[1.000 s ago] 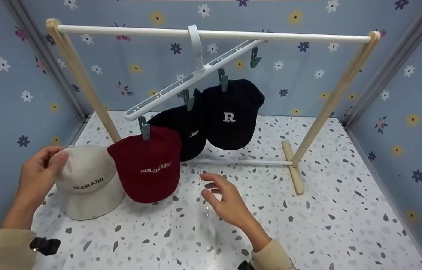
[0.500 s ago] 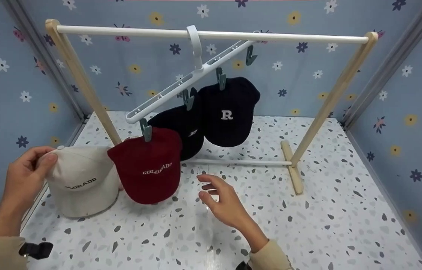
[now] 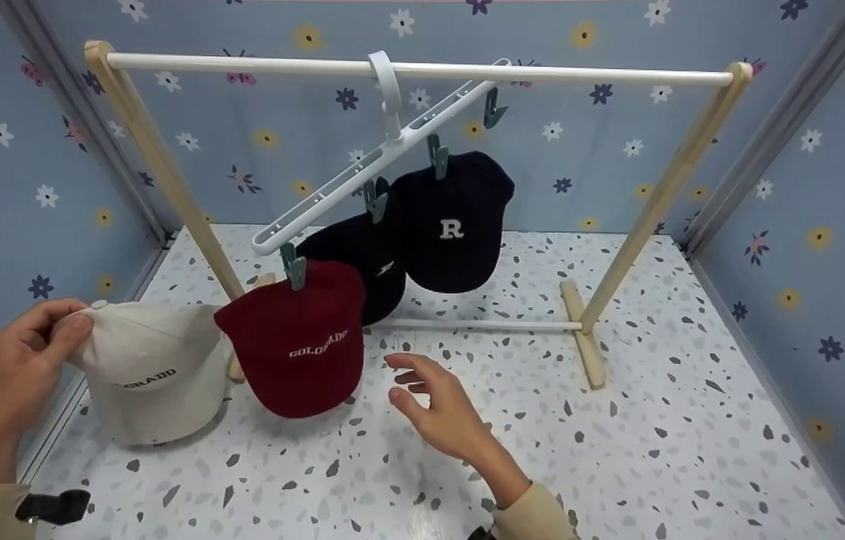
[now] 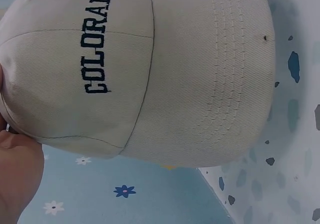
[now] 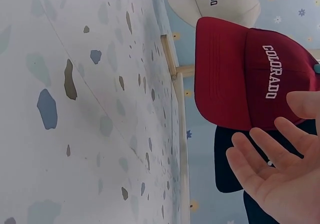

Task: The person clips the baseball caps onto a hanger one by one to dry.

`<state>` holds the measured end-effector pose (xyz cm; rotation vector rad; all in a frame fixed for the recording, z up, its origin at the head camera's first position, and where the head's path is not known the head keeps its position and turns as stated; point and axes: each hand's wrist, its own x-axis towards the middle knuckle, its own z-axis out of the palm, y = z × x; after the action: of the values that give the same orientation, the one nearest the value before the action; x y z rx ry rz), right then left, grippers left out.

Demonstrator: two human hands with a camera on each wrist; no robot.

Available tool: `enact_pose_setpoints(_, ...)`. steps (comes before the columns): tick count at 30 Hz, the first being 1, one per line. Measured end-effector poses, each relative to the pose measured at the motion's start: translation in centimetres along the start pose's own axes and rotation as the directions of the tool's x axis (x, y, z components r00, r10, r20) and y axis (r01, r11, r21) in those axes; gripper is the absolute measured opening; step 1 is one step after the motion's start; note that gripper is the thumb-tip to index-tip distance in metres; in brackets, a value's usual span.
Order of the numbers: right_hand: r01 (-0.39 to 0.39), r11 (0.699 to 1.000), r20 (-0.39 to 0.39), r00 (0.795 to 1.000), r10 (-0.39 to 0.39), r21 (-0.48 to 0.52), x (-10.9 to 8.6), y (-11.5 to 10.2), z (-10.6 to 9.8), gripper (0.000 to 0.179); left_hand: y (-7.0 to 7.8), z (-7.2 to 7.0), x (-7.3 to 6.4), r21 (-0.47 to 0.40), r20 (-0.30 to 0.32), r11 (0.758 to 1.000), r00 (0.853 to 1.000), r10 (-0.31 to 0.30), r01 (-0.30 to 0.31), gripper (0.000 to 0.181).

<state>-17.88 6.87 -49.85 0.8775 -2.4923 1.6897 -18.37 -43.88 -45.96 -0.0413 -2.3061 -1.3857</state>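
Observation:
My left hand [image 3: 28, 360] pinches the crown of a cream baseball cap [image 3: 160, 405] between thumb and fingers, brim downward, left of the rack. Dark COLORADO lettering [image 4: 96, 42] crosses its front in the left wrist view. My right hand [image 3: 441, 409] holds nothing, its fingers loosely bent, right of a red COLORADO cap [image 3: 302, 337]. That red cap hangs by a green clip [image 3: 293, 266] at the near end of a white hanger [image 3: 347, 187]. Behind it hang a black cap [image 3: 362, 247] and a dark cap with a white R [image 3: 459, 247], each on a clip.
The hanger hooks over the white top bar [image 3: 542, 73] of a rack with wooden legs [image 3: 662, 195]. One clip [image 3: 493, 109] at the hanger's far end holds nothing. Flowered walls [image 3: 789, 225] enclose the speckled white tabletop [image 3: 512, 450]. The rack's wooden foot [image 3: 585, 337] stands at right.
My left hand has moved left and slightly down with the cream cap. The hanger and its caps have swung slightly. My right hand has shifted a little left in the view.

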Motion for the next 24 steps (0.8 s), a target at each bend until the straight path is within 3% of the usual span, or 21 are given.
enact_pose_setpoints(9, 0.009, 1.0, 0.003, 1.0, -0.009, 0.015, 0.0, -0.1, 0.0, 0.041, -1.6, -0.6, 0.2, 0.01, 0.05, 0.998, 0.997, 0.061, -0.062, 0.021)
enact_pose_setpoints(21, 0.016, 1.0, 0.005, 1.0, -0.016, 0.021, 0.0, 0.0, 0.1, 0.041, -2.5, -0.9, 0.4, -0.002, 0.059, 0.998, 0.996, 0.063, -0.063, 0.021)
enact_pose_setpoints(24, 0.012, 1.0, 0.002, 1.0, -0.012, 0.022, 0.0, -0.1, 0.0, 0.041, -2.2, -0.9, 0.6, -0.051, 0.055, 0.997, 0.996, 0.066, -0.063, 0.021)
